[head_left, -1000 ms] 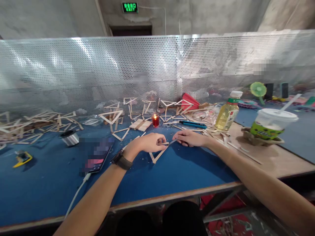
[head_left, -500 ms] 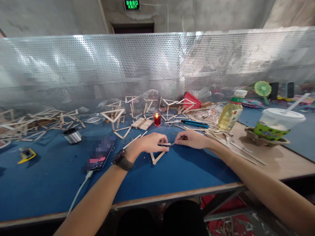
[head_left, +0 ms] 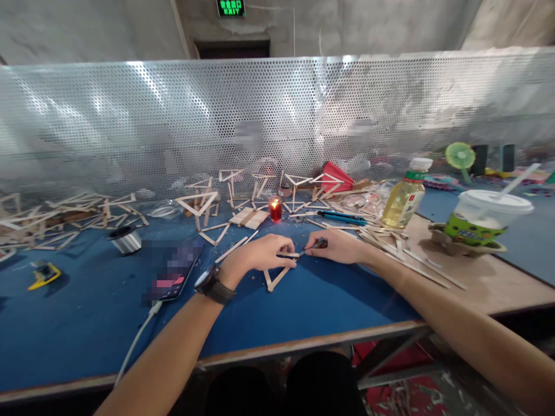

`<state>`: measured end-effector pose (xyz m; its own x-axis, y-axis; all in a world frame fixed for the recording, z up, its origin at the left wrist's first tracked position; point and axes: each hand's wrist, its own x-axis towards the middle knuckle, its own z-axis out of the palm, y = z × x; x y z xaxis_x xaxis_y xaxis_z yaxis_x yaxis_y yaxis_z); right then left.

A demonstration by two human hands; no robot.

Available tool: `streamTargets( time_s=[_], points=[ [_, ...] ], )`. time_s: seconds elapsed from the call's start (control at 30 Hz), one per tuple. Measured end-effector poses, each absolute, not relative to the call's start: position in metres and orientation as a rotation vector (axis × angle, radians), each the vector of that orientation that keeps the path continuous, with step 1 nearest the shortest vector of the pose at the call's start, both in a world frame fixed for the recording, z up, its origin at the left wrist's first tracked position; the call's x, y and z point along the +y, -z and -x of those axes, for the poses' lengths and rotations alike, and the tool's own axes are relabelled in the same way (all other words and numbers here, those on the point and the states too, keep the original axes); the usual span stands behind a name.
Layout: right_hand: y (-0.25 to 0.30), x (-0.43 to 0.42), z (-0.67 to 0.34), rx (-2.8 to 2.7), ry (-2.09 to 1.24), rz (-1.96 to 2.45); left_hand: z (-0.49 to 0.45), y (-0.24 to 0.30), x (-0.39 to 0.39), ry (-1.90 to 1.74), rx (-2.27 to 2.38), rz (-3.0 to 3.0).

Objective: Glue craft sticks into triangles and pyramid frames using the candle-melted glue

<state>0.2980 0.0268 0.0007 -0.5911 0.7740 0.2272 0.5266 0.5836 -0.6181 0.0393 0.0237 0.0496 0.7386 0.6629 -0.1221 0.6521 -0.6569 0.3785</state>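
My left hand (head_left: 269, 252) is closed on a small triangle of flat wooden craft sticks (head_left: 276, 282), thumb and fingers pinching its upper side; one corner points toward the table's front edge. In my right hand (head_left: 340, 246) is a slim dark grey tool, perhaps a blade (head_left: 319, 244), pinched between thumb and fingers. Its tip reaches to the right corner of the triangle; I cannot tell whether they touch. A lit candle in a red glass (head_left: 275, 210) stands just beyond my hands. Loose sticks (head_left: 229, 249) lie near my left wrist.
Stick frames (head_left: 197, 202) stand along the perforated metal screen (head_left: 173, 115). On the left are a charging phone (head_left: 177, 268), a metal cup (head_left: 125, 240) and a yellow tool (head_left: 45, 276). To the right stand a bottle (head_left: 403, 199) and a drink cup (head_left: 481, 222), with several sticks (head_left: 416, 263) beside them.
My right hand's fingers have shifted on the grey tool, showing more of it above the fingers. The left hand still holds the triangle in the same place. The view has moved slightly.
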Motion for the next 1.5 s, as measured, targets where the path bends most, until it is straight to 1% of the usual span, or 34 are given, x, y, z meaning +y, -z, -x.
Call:
streamTargets(
  time_s=[0.57,0.87,1.0,1.23,1.33,1.5],
  points=[
    [0.001,0.030,-0.301,-2.326,-0.574,0.994,-0.039,-0.050,0.023,-0.045,1.003,-2.557],
    [-0.002,0.034,-0.307,-2.343,-0.627,0.930,-0.040,-0.050,0.023,-0.033,1.027,-2.520],
    [-0.004,0.032,-0.307,-2.363,-0.593,0.908,-0.041,-0.052,0.021,-0.014,1.047,-2.499],
    [-0.008,0.024,-0.302,-2.508,-0.518,1.042,-0.040,-0.052,0.022,-0.020,1.047,-2.521],
    [-0.007,0.026,-0.300,-2.509,-0.511,1.056,-0.039,-0.050,0.023,-0.043,1.028,-2.528],
    [-0.004,0.028,-0.300,-2.479,-0.407,1.019,-0.039,-0.048,0.024,-0.063,1.022,-2.518]
  ],
)
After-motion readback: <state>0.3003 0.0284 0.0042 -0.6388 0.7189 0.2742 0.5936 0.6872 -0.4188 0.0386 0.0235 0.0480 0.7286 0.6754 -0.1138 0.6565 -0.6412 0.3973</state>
